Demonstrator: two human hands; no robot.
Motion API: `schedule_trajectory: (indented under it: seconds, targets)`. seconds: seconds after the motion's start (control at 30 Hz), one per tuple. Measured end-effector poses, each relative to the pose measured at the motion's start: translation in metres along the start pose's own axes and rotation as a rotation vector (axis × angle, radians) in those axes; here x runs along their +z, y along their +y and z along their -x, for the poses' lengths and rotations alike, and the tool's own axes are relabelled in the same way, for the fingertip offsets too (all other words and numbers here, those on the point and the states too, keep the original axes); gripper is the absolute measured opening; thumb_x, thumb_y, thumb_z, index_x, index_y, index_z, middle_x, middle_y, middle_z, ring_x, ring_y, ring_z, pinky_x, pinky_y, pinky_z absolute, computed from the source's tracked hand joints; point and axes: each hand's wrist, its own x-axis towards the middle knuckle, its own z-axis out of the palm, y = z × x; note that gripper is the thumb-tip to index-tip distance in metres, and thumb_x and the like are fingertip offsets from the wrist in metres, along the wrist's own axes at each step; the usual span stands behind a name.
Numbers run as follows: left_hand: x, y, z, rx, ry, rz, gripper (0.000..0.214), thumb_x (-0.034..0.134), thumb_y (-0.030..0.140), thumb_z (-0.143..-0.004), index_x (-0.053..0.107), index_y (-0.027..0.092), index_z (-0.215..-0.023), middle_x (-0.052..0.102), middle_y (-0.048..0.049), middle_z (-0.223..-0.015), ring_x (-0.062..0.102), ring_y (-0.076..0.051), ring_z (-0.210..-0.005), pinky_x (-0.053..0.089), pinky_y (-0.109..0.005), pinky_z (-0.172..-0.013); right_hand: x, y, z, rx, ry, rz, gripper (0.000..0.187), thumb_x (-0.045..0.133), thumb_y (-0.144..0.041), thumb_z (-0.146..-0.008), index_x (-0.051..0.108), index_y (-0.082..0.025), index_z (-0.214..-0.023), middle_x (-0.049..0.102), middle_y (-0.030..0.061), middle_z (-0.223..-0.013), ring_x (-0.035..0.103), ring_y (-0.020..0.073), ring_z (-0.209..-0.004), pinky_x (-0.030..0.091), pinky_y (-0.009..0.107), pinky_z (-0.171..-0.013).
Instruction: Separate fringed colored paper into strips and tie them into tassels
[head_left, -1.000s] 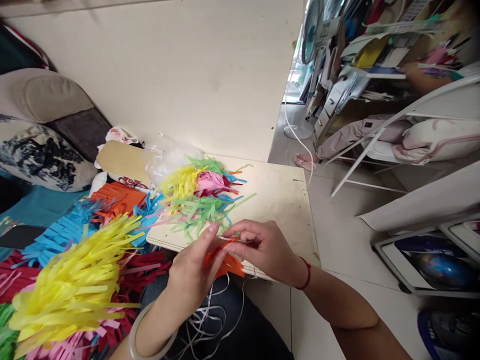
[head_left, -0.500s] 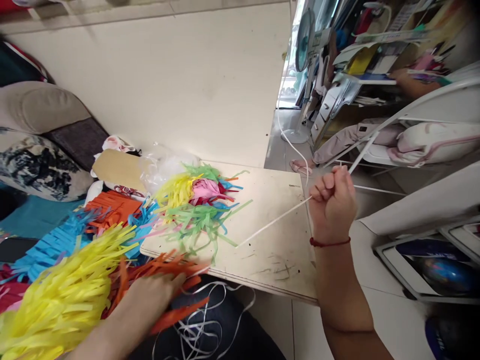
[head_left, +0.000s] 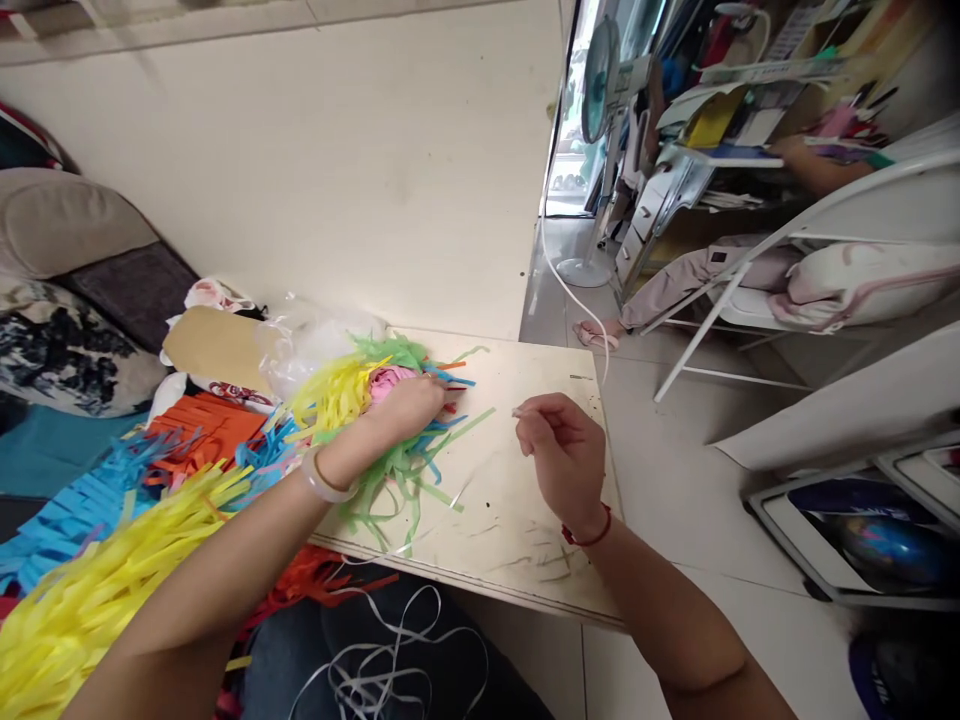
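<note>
My left hand (head_left: 405,408) reaches over a low wooden board (head_left: 525,520) and closes its fingers on a bundle of fringed paper strips (head_left: 375,400) in green, yellow, pink and blue. My right hand (head_left: 561,452) hovers over the board to the right, fingers curled in a pinch around the end of a thin white ribbon (head_left: 450,505) that trails down across the board. An orange fringed piece (head_left: 315,578) lies below the board's front edge beside my lap.
Piles of yellow (head_left: 97,590), blue (head_left: 82,500) and orange (head_left: 202,425) fringed paper lie at the left with cushions (head_left: 67,300) behind. Loose white ribbon (head_left: 382,670) coils on my lap. A fan (head_left: 596,110), folding chair (head_left: 810,260) and cluttered shelves stand at right.
My left hand left the orange piece on my lap and reached up to the coloured bundle. My right hand came down from its raised pull to just above the board, ribbon slack.
</note>
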Motion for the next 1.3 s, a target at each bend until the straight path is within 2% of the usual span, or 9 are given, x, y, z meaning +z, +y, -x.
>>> schedule_trajectory:
  seconds: [0.2, 0.33, 0.4, 0.53, 0.6, 0.73, 0.87, 1.07, 1.3]
  targets:
    - [0.009, 0.000, -0.008, 0.020, 0.036, 0.022, 0.012, 0.057, 0.015, -0.076, 0.068, 0.011, -0.073, 0.066, -0.0146, -0.097, 0.061, -0.024, -0.092, 0.045, -0.034, -0.086, 0.001, 0.004, 0.003, 0.014, -0.069, 0.028, 0.014, 0.061, -0.030, -0.086, 0.062, -0.019, -0.077, 0.051, -0.0043, -0.055, 0.043, 0.0055, -0.047, 0.037, 0.020, -0.046]
    - [-0.017, -0.011, -0.012, 0.005, 0.158, 0.125, 0.015, 0.055, 0.022, -0.079, 0.067, 0.013, -0.079, 0.067, -0.0101, -0.088, 0.062, -0.020, -0.082, 0.047, -0.030, -0.078, 0.000, 0.007, 0.002, 0.010, -0.057, 0.064, 0.016, 0.061, -0.032, -0.086, 0.063, -0.018, -0.078, 0.049, -0.0045, -0.053, 0.043, 0.0060, -0.046, 0.037, 0.020, -0.046]
    - [-0.040, -0.020, -0.011, -0.059, 0.321, 0.249, 0.022, 0.050, 0.028, -0.083, 0.065, 0.014, -0.088, 0.068, -0.0093, -0.089, 0.063, -0.018, -0.079, 0.048, -0.028, -0.072, 0.000, 0.008, 0.001, 0.003, -0.041, 0.068, 0.017, 0.061, -0.033, -0.085, 0.063, -0.018, -0.078, 0.048, -0.0050, -0.052, 0.043, 0.0061, -0.046, 0.037, 0.020, -0.046]
    - [-0.082, -0.033, -0.012, -0.237, 0.870, 0.908, 0.026, 0.064, 0.040, -0.071, 0.061, 0.015, -0.081, 0.069, -0.0064, -0.082, 0.063, -0.014, -0.071, 0.041, -0.020, -0.054, -0.001, 0.011, -0.003, 0.002, -0.020, 0.050, 0.019, 0.062, -0.035, -0.083, 0.062, -0.017, -0.077, 0.048, -0.0049, -0.051, 0.043, 0.0063, -0.045, 0.037, 0.020, -0.045]
    - [-0.090, -0.033, -0.013, -0.268, 0.890, 1.065, 0.026, 0.071, 0.035, -0.062, 0.060, 0.015, -0.075, 0.068, -0.0042, -0.074, 0.062, -0.012, -0.065, 0.036, -0.017, -0.049, -0.001, 0.013, -0.004, 0.011, -0.015, 0.057, 0.020, 0.062, -0.036, -0.083, 0.062, -0.017, -0.077, 0.048, -0.0048, -0.051, 0.044, 0.0064, -0.045, 0.036, 0.020, -0.045]
    - [-0.083, -0.030, -0.014, -0.330, 0.684, 0.981, 0.019, 0.072, 0.025, -0.059, 0.060, 0.014, -0.068, 0.066, -0.0025, -0.064, 0.061, -0.011, -0.058, 0.040, -0.018, -0.050, -0.002, 0.015, -0.006, 0.009, 0.003, 0.070, 0.022, 0.062, -0.038, -0.083, 0.062, -0.017, -0.077, 0.047, -0.0051, -0.050, 0.042, 0.0064, -0.044, 0.035, 0.019, -0.044]
    - [-0.072, -0.035, -0.017, -0.392, 0.703, 0.939, 0.013, 0.070, 0.020, -0.060, 0.059, 0.013, -0.064, 0.063, -0.0008, -0.056, 0.056, -0.010, -0.047, 0.040, -0.019, -0.046, -0.004, 0.016, -0.007, -0.014, 0.030, 0.061, 0.020, 0.061, -0.036, -0.083, 0.062, -0.017, -0.076, 0.045, -0.0055, -0.050, 0.041, 0.0062, -0.045, 0.035, 0.019, -0.044]
    - [-0.093, -0.041, -0.021, -0.466, 0.971, 0.926, 0.009, 0.062, 0.019, -0.071, 0.054, 0.015, -0.069, 0.059, 0.0033, -0.057, 0.042, -0.004, -0.036, 0.032, -0.017, -0.037, -0.006, 0.015, -0.008, -0.033, 0.051, 0.053, 0.019, 0.062, -0.034, -0.083, 0.062, -0.017, -0.075, 0.045, -0.0057, -0.050, 0.042, 0.0057, -0.044, 0.035, 0.019, -0.044]
    - [-0.155, -0.044, -0.010, -0.093, 1.437, 0.643, 0.009, 0.049, 0.011, -0.086, 0.044, 0.016, -0.092, 0.061, 0.0049, -0.067, 0.049, -0.002, -0.045, 0.030, -0.012, -0.040, -0.006, 0.011, -0.008, -0.035, 0.027, 0.031, 0.018, 0.062, -0.032, -0.084, 0.062, -0.017, -0.075, 0.047, -0.0056, -0.051, 0.042, 0.0056, -0.044, 0.036, 0.019, -0.044]
